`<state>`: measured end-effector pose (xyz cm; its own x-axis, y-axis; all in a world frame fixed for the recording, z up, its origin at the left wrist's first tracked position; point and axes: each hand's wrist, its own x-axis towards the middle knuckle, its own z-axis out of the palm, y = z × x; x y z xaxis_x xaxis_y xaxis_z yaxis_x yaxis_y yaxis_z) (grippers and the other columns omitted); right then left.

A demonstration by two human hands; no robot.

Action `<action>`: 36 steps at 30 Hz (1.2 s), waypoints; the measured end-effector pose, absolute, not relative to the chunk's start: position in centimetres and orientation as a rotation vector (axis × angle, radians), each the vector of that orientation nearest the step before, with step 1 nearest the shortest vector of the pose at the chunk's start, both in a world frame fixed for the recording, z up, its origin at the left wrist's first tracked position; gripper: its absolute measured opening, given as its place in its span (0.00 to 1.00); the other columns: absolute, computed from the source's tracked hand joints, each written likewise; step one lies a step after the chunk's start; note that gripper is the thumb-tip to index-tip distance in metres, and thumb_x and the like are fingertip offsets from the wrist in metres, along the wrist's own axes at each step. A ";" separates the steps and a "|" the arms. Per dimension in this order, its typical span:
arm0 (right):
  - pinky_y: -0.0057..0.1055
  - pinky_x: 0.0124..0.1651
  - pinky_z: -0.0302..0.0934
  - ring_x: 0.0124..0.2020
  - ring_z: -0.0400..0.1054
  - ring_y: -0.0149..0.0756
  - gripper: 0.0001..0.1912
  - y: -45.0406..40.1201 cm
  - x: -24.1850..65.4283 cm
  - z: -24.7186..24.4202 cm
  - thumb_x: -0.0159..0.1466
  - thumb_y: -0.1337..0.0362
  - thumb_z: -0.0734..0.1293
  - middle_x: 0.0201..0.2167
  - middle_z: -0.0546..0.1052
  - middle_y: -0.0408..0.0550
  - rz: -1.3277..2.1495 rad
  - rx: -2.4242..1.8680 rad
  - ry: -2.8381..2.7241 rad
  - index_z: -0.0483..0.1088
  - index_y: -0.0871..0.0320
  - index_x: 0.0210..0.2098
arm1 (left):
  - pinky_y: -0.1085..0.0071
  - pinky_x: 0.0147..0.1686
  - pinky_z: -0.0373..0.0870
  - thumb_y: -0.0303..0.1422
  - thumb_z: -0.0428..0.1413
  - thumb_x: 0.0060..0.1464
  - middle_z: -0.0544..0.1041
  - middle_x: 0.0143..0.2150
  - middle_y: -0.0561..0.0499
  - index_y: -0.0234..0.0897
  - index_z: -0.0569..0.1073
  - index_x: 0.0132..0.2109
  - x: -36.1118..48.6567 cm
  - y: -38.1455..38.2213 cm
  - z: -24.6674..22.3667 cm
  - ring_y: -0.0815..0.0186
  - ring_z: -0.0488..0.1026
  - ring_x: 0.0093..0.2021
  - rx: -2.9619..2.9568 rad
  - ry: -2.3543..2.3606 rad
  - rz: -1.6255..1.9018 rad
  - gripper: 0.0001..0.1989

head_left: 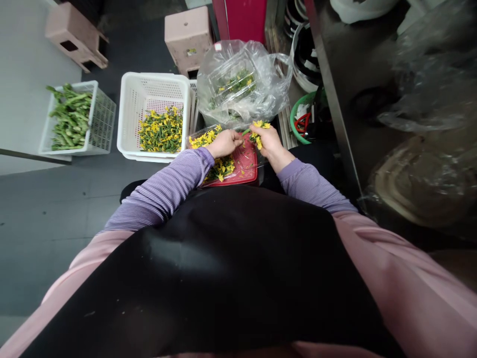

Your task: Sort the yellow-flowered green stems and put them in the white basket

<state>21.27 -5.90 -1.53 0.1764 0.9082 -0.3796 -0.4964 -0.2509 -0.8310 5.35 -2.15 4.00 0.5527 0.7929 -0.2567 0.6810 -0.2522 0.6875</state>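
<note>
Yellow-flowered green stems (pixel 258 133) are gripped in my right hand (pixel 272 143), above the right side of a red lidded box or tray (pixel 246 158). My left hand (pixel 225 143) has its fingertips pinched at the stem end of that bunch; whether a separate piece is between them is too small to make out. Under and beside my left hand lie more yellow-flowered stems (pixel 222 169) in a clear plastic container on the red surface. A clear plastic bag (pixel 274 94), holding clear boxes and more flowered greens, stands just beyond my hands.
Left of my hands stands a white basket (pixel 124 119) with cut flowering stems. Farther left is a white basket (pixel 106 117) of thick green stalks. Two pink stools (pixel 188 37) (pixel 72 35) are behind. A green basin (pixel 294 117) and a metal table edge (pixel 335 107) flank the right.
</note>
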 end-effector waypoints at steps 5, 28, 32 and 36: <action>0.35 0.44 0.74 0.38 0.77 0.36 0.10 -5.5 23.2 -0.3 0.58 0.63 0.74 0.30 0.78 0.44 1.406 -1.186 -0.450 0.70 0.57 0.35 | 0.66 0.51 0.68 0.31 0.55 0.58 0.80 0.41 0.40 0.31 0.82 0.41 2.8 -1.1 3.2 0.56 0.76 0.47 2.250 1.484 0.072 0.11; 0.41 0.52 0.71 0.37 0.78 0.38 0.12 -7.8 19.4 -0.9 0.49 0.72 0.76 0.31 0.83 0.44 1.707 -1.081 -0.632 0.77 0.59 0.34 | 0.75 0.26 0.63 0.33 0.59 0.60 0.68 0.22 0.56 0.34 0.71 0.33 4.3 -4.8 5.1 0.74 0.63 0.21 1.360 1.298 0.445 0.09; 0.38 0.47 0.73 0.34 0.77 0.37 0.10 -7.7 19.6 -0.4 0.52 0.72 0.75 0.29 0.82 0.45 1.724 -1.078 -0.602 0.76 0.60 0.34 | 0.77 0.24 0.62 0.33 0.62 0.59 0.67 0.22 0.58 0.35 0.68 0.33 4.2 -5.3 5.0 0.77 0.63 0.19 1.330 1.224 0.388 0.11; 0.31 0.39 0.73 0.28 0.75 0.33 0.08 -7.8 19.6 0.5 0.57 0.75 0.72 0.27 0.81 0.45 1.802 -1.078 -0.531 0.75 0.62 0.36 | 0.78 0.23 0.62 0.25 0.61 0.55 0.69 0.22 0.58 0.32 0.71 0.34 4.0 -4.6 4.8 0.77 0.63 0.19 1.329 1.168 0.373 0.05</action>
<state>19.63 -7.83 0.47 -0.1742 0.8790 -0.4438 -0.4983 -0.4674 -0.7302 4.00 -4.55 4.77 0.4324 0.7867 -0.4406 0.3856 0.2804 0.8790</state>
